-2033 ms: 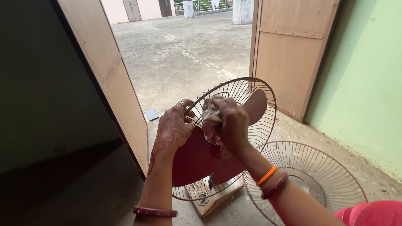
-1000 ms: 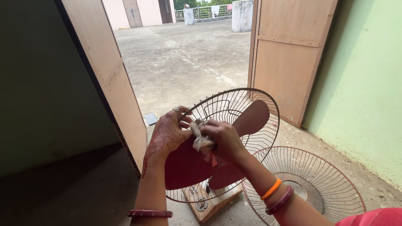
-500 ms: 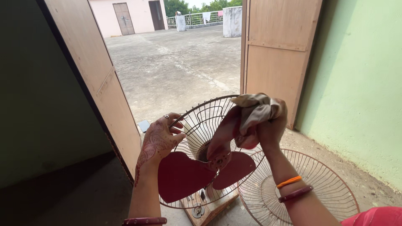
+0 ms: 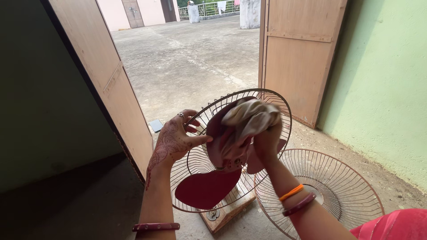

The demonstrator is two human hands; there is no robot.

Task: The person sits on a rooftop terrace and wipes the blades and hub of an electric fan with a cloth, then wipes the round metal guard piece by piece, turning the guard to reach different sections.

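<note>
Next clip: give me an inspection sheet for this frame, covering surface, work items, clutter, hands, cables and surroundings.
Surface: bare concrete floor, dusty, by a doorway.
Work items: table fan with its rear wire guard on and red blades exposed; beige cloth bunched over the upper blade.
Clutter: detached front wire guard lying flat on the floor beside the fan; small dark flat object near the door.
Hands: left hand grips the rear guard's rim; right hand presses the cloth against the blade.
Cables: nothing seen.
Surroundings: two open wooden doors, green wall, paved yard outside.
</note>
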